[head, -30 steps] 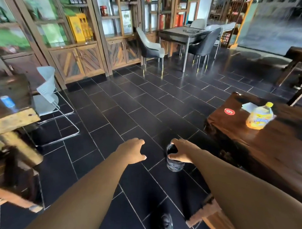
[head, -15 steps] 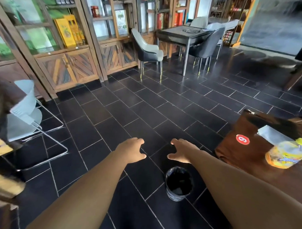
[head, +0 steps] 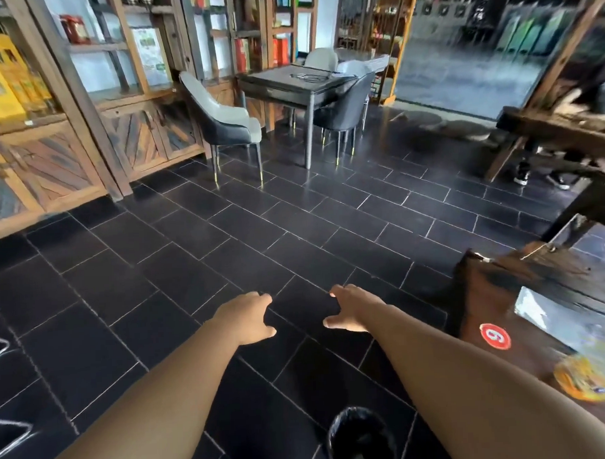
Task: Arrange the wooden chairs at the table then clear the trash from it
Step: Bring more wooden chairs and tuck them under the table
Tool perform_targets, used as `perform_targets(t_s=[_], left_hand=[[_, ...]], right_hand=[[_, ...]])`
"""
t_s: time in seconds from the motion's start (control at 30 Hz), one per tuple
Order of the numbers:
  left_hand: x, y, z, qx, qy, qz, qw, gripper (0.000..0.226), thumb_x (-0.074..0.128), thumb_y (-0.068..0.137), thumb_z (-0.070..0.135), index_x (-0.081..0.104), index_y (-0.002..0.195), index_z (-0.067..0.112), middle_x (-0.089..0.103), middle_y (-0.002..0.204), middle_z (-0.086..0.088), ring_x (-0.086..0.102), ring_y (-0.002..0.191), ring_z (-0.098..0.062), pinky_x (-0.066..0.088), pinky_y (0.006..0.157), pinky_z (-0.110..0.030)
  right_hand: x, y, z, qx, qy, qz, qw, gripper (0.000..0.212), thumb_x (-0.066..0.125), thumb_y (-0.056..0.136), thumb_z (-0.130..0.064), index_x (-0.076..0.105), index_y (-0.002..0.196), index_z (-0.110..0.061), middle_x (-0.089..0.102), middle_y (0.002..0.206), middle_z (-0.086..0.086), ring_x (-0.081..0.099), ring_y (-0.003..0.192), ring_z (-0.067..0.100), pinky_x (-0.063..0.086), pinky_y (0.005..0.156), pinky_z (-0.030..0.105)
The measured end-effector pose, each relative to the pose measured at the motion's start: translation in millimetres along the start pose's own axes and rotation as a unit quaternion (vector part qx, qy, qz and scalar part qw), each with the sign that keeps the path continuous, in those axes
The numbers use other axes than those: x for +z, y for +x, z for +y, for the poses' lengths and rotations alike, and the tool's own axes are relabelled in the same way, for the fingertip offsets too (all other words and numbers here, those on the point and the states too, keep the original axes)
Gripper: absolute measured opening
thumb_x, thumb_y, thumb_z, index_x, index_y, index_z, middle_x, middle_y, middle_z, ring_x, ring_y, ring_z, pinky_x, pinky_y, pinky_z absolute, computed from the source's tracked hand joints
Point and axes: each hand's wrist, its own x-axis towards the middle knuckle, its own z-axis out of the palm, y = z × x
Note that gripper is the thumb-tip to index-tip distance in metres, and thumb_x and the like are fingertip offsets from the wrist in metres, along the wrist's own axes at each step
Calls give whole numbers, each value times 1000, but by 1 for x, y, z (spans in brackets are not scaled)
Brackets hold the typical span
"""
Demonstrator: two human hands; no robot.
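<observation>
Behind the fingertips, between the forearms, a black-lined bin (head: 361,440) stands on the tiled floor (head: 192,267). The left hand (head: 244,317) and right hand (head: 352,308) hang over bare tile, fingers loosely curled, holding nothing. Right of the right fingers: the wooden table (head: 485,291), bearing a blurred yellow bottle (head: 586,380). Far beyond the fingers, grey chairs (head: 221,118) surround a dark table (head: 289,84).

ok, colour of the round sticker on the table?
The sticker is red with a white digit, clear in the head view.
</observation>
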Motion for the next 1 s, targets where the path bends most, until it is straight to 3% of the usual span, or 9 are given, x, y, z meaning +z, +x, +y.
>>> perform_targets(t_s=[0.23, 0.47, 0.7, 1.0], left_hand=[[-61, 112, -9, 71, 15, -7, 997, 63, 64, 88, 46, 42, 142, 22, 50, 134, 3, 53, 120, -23, 48, 91, -40], [-97, 229, 7, 127, 48, -26, 990, 66, 63, 87, 47, 40, 144, 23, 50, 134, 3, 52, 121, -22, 46, 88, -37], [-133, 374, 59, 159, 71, -33, 984, 68, 62, 88, 47, 37, 147, 24, 49, 136, 3, 49, 125, -23, 47, 94, -41], [-163, 506, 151, 213, 115, -63, 968, 56, 60, 91, 41, 43, 140, 21, 51, 127, 0, 52, 117, -26, 47, 93, -42]], right_hand=[[-48, 77, 8, 50, 0, 12, 999, 76, 67, 85, -53, 37, 147, -21, 48, 137, 4, 54, 121, 28, 50, 92, 41], [-83, 157, 49, 100, 36, 22, 994, 75, 66, 84, -53, 39, 146, -20, 48, 139, 5, 55, 122, 28, 51, 94, 43], [-136, 257, 131, 136, 69, 38, 988, 74, 67, 82, -55, 41, 143, -21, 49, 131, 6, 57, 116, 30, 52, 92, 43], [-196, 336, 225, 197, 107, 58, 973, 75, 66, 82, -56, 41, 143, -21, 49, 131, 6, 55, 118, 29, 50, 93, 41]])
